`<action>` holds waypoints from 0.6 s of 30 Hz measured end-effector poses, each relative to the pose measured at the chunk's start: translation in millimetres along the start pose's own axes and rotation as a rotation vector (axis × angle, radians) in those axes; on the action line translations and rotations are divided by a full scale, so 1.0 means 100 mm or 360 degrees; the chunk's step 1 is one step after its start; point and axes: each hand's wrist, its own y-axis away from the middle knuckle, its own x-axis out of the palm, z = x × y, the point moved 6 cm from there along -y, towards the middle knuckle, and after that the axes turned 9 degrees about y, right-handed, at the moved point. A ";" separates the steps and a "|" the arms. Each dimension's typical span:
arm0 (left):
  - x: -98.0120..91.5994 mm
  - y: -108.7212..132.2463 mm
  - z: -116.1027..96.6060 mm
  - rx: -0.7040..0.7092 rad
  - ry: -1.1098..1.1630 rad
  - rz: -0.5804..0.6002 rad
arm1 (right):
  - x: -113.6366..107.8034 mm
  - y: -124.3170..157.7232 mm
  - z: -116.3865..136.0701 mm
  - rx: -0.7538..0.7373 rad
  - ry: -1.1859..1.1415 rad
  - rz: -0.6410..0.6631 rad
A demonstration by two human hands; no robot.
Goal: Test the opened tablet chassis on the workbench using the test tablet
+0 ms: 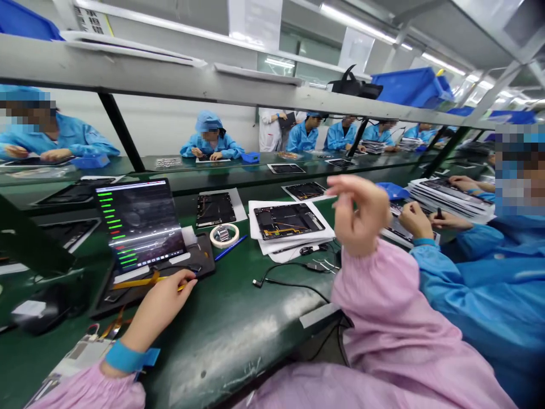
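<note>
My left hand [168,298], with a blue wrist band [128,357], rests at the front of a black fixture [206,255]. Its fingertips are pinched together by a dark cable; what is between them, if anything, I cannot make out. Leaning upright on the fixture is a lit display panel [140,227] with green and red marks down its left side. A yellow-orange flex cable [138,282] runs below the panel. My right hand [360,213] is raised above the bench's right part, its index finger stretched to the left and the others bent, with nothing visible in it.
An opened tablet housing [289,220] lies on white sheets, another [216,208] left of it. A tape roll [224,235], a blue pen [231,247] and a black USB cable [293,282] lie on the green bench. At right, a co-worker's hands [415,220] are close to my right arm.
</note>
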 end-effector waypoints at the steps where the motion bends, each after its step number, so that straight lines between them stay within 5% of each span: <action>1: 0.01 0.01 -0.02 -0.0001 -0.0019 0.0002 | -0.01 -0.15 -0.31 0.0115 0.0196 -0.0133; 2: 0.03 0.01 -0.04 -0.0003 -0.0045 0.0000 | 0.03 -0.27 -0.65 0.0312 0.0406 -0.0094; 4: 0.08 0.02 -0.06 -0.0023 -0.0102 0.0014 | 0.22 -0.33 -1.36 0.0770 0.0841 0.0337; 7: 0.19 0.03 -0.04 -0.0115 -0.0187 0.0080 | 0.48 -0.19 -2.05 0.0976 0.0926 0.0696; 11: 0.33 0.03 0.02 -0.0157 -0.0249 0.0143 | 0.82 -0.02 -2.45 0.0971 0.0845 0.0895; 18: 0.42 0.03 0.02 -0.0231 -0.0272 0.0184 | 1.23 -0.06 -2.91 0.0889 0.0735 0.0937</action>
